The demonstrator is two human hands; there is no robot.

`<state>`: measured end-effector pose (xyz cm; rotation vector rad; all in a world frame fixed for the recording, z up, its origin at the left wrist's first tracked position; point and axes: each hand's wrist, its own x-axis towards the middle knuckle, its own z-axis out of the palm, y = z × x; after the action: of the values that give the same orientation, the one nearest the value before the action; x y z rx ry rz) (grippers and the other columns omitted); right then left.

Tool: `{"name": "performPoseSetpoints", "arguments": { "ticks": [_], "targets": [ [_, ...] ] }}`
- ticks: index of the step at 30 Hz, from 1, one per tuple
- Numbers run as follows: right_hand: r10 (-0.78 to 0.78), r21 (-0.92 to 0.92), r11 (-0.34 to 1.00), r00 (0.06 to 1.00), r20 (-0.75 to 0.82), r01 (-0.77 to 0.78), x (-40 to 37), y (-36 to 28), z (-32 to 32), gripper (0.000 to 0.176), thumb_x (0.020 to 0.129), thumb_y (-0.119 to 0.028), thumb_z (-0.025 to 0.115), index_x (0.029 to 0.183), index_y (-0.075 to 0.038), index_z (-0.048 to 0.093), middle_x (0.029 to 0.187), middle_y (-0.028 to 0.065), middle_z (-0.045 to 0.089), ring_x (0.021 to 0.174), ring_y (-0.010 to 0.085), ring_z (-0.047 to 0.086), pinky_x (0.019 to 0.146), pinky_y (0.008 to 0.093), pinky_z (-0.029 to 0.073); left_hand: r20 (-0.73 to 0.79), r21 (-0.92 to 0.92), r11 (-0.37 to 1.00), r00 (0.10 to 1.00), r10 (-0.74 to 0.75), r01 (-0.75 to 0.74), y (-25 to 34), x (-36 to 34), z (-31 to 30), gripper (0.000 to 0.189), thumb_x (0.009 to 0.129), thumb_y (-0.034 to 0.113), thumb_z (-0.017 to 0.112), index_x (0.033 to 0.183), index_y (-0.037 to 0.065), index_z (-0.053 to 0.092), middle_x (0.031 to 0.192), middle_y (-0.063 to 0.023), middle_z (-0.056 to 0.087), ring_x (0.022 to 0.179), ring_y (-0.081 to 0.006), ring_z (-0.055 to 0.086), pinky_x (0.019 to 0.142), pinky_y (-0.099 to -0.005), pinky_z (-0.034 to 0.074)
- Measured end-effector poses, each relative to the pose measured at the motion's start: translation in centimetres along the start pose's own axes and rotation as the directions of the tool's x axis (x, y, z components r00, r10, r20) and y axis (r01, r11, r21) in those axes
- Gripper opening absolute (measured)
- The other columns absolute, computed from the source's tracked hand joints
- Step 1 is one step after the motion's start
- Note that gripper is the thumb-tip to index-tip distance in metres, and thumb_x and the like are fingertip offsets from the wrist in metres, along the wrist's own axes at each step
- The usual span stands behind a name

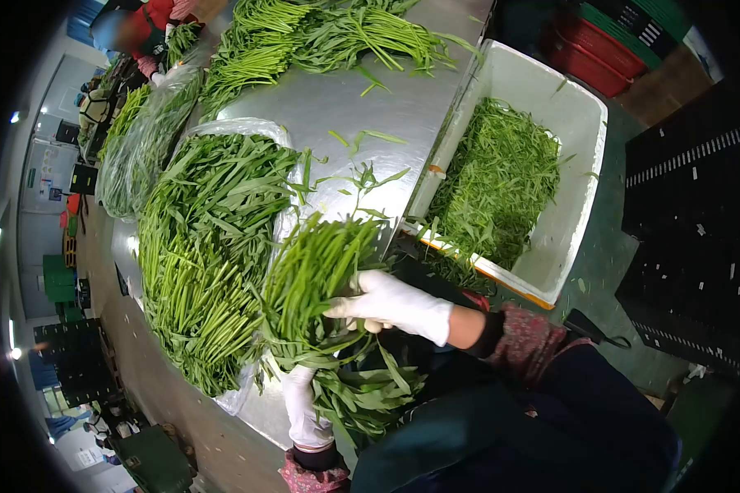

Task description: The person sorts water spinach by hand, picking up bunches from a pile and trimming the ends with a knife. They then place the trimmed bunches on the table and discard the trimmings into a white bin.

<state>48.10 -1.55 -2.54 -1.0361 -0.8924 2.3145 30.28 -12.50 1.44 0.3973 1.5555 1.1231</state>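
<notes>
A bunch of leafy green stems, looking like water spinach (pixel 316 263), is held between my two white-gloved hands near the table's edge. My left hand (pixel 302 407) supports it from below, its fingers mostly hidden behind the leaves. Gripping the bunch's side with thumb and bent fingers is my right hand (pixel 390 306). Leaves hang down between my wrists. Just left of the bunch lies a large pile of the same greens (pixel 214 238) on a clear plastic sheet (pixel 242 126).
The metal table (pixel 329 107) carries more greens (pixel 304 37) at its far end and loose leaves. A white bin (pixel 588 177) of leaf trimmings (pixel 501 181) stands at right. Black crates (pixel 691 189) stand beyond it. Another person (pixel 144 37) works at the far left.
</notes>
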Motion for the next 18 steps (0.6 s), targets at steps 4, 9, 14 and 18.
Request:
{"name": "performPoseSetpoints", "arguments": {
  "ticks": [4, 9, 14, 18],
  "targets": [
    [0.014, 0.165, 0.986, 0.996, 0.093, -0.029, 1.0, 0.0, -2.6, 0.014, 0.093, -0.015, 0.066, 0.095, -0.003, 0.060, 0.075, 0.0008, 0.060, 0.049, 0.0039, 0.047, 0.041, 0.0177, 0.032, 0.007, -0.098, 0.994, 0.999, -0.046, 0.047, 0.0, -0.7, -0.1, 0.019, 0.086, 0.018, 0.063, 0.098, 0.003, 0.062, 0.080, -0.0037, 0.060, 0.063, -0.0148, 0.053, 0.060, -0.0266, 0.046],
    [-0.384, 0.720, 0.488, 0.862, -0.332, 0.494, 1.6, -0.3, -15.0, 0.021, 0.097, -0.022, 0.063, 0.103, -0.002, 0.059, 0.073, -0.0028, 0.049, 0.056, 0.0050, 0.046, 0.044, 0.0164, 0.031, 0.330, -0.399, 0.802, 0.886, -0.326, 0.444, 0.8, -1.0, -2.3, 0.021, 0.090, 0.021, 0.058, 0.100, 0.003, 0.058, 0.086, -0.0058, 0.057, 0.074, -0.0151, 0.050, 0.069, -0.0285, 0.045],
    [-0.474, -0.014, 0.822, 0.672, -0.569, 0.569, -3.4, -4.6, -14.3, 0.023, 0.100, -0.025, 0.057, 0.102, -0.003, 0.060, 0.088, 0.0054, 0.064, 0.071, 0.0113, 0.061, 0.053, 0.0172, 0.042, 0.390, -0.373, 0.795, 0.858, -0.333, 0.478, 1.5, -1.0, -1.1, 0.023, 0.090, 0.026, 0.058, 0.098, 0.005, 0.054, 0.081, -0.0033, 0.051, 0.070, -0.0146, 0.044, 0.064, -0.0280, 0.041],
    [-0.385, -0.038, 0.913, 0.824, -0.416, 0.407, -3.8, -3.0, -8.8, 0.027, 0.098, -0.024, 0.058, 0.104, 0.002, 0.064, 0.084, 0.0082, 0.067, 0.065, 0.0138, 0.063, 0.051, 0.0246, 0.047, 0.526, -0.471, 0.640, 0.776, -0.349, 0.607, 0.4, 0.2, -1.5, 0.027, 0.092, 0.032, 0.053, 0.097, 0.006, 0.054, 0.075, -0.0023, 0.049, 0.067, -0.0139, 0.044, 0.058, -0.0292, 0.039]
  ]
}}
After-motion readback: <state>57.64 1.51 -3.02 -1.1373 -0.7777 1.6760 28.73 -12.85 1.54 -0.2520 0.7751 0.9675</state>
